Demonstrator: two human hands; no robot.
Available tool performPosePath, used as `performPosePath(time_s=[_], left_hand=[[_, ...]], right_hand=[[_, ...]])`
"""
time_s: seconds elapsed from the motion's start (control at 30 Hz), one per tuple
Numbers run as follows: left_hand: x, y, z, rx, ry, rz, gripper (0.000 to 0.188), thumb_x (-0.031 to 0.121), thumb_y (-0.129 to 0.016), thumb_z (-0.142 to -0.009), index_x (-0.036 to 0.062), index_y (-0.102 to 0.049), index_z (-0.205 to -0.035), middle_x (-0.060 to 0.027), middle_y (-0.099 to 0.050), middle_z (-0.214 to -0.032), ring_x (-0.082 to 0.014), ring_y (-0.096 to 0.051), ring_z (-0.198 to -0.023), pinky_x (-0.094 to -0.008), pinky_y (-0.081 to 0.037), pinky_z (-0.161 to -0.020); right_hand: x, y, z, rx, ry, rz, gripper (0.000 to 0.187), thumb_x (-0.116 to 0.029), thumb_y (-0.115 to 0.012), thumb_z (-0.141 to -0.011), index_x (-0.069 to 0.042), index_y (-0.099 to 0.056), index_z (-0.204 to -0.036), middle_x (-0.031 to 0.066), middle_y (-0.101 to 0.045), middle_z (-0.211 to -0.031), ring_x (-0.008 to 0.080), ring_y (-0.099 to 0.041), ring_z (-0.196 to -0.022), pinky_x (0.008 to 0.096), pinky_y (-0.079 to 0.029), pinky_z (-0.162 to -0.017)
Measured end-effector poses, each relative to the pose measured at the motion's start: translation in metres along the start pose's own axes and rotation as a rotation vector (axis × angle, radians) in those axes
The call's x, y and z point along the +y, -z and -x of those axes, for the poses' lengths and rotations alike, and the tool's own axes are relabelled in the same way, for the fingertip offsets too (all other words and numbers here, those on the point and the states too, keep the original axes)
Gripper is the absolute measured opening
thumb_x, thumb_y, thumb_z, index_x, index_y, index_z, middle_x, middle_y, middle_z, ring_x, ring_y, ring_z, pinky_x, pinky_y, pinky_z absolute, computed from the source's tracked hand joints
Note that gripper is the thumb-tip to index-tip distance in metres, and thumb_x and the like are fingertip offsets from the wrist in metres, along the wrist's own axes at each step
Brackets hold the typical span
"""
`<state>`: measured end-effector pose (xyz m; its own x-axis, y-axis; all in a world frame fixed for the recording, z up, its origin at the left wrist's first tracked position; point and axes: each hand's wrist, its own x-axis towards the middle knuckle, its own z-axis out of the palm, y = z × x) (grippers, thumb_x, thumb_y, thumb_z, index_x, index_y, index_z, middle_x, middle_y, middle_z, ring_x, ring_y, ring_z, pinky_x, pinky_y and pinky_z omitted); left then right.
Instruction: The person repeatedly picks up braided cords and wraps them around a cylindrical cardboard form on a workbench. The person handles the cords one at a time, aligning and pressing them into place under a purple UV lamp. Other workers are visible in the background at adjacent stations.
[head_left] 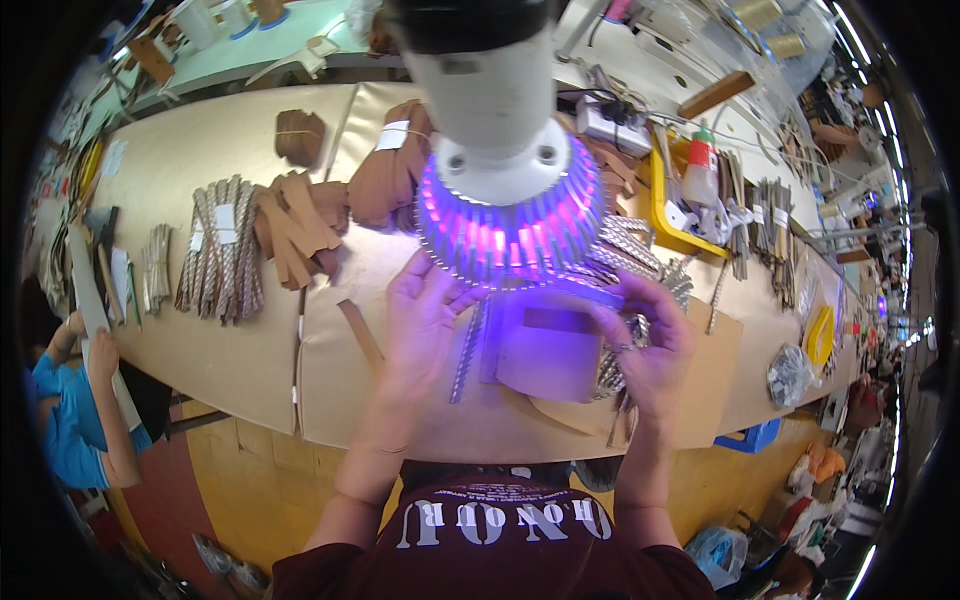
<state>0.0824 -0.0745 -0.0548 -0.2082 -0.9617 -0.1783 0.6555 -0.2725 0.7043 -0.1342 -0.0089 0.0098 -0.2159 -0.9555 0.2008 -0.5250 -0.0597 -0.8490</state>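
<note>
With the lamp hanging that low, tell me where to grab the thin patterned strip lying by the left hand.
Take the patterned strip at its near end, the one pointing toward the person, coming in from the table's front edge. It lies flat and nearly straight away from the body; its far end runs under the purple-lit lamp and beside the left hand, so the near end probably has more room. Pinch across its narrow width.

A yellow tray (668, 236), a white bottle (700, 170) and bundled brown strips (295, 232) lie on the table (200, 330).

Under a violet lamp (510, 215), the left hand (420, 320) and right hand (650, 350) hold a flat brown piece (548, 360).
</note>
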Motion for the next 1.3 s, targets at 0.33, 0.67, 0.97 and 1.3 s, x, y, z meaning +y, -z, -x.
performPosePath(time_s=[0.33, 0.67, 0.97, 1.3], left_hand=[[-0.007, -0.022, -0.006, -0.09, -0.087, -0.018, 0.031, -0.002, -0.056, -0.094, -0.0008, -0.054, -0.125, -0.0064, -0.066, -0.107, -0.0109, -0.064, -0.091, -0.0281, -0.055, -0.08], [-0.006, -0.031, -0.001, -0.051, 0.038, 0.088, 0.029, -0.002, -0.059, -0.093, -0.0021, -0.053, -0.122, -0.01, -0.067, -0.107, -0.0138, -0.067, -0.092, -0.0303, -0.058, -0.082], [-0.036, -0.053, 0.035, -0.164, 0.15, 0.195, 0.026, 0.005, -0.058, -0.097, -0.0023, -0.055, -0.122, -0.0117, -0.066, -0.107, -0.0175, -0.068, -0.095, -0.031, -0.056, -0.087], [-0.066, -0.004, 0.075, -0.044, -0.427, -0.997, 0.053, 0.026, -0.075, -0.084, 0.0049, -0.058, -0.129, -0.0148, -0.056, -0.112, -0.0294, -0.062, -0.085, -0.0386, -0.052, -0.076]], right_hand=[[-0.003, 0.023, 0.006, 0.064, -0.17, 0.044, 0.011, -0.006, -0.069, -0.091, 0.003, -0.071, -0.097, 0.0037, -0.066, -0.078, 0.0091, -0.06, -0.068, 0.0214, -0.046, -0.062], [-0.017, 0.026, 0.0, 0.075, -0.178, 0.185, 0.023, -0.016, -0.069, -0.091, 0.0, -0.069, -0.107, 0.0051, -0.066, -0.083, 0.014, -0.06, -0.075, 0.0272, -0.045, -0.07], [-0.055, -0.002, 0.0, -0.155, 0.047, 0.603, 0.023, -0.025, -0.071, -0.089, -0.003, -0.068, -0.098, 0.0111, -0.064, -0.074, 0.0255, -0.061, -0.067, 0.0385, -0.044, -0.072], [-0.036, -0.008, -0.028, -0.479, -0.267, 0.474, 0.028, -0.024, -0.064, -0.093, 0.003, -0.068, -0.087, 0.0104, -0.046, -0.055, 0.0138, -0.04, -0.051, 0.0338, -0.035, -0.05]])
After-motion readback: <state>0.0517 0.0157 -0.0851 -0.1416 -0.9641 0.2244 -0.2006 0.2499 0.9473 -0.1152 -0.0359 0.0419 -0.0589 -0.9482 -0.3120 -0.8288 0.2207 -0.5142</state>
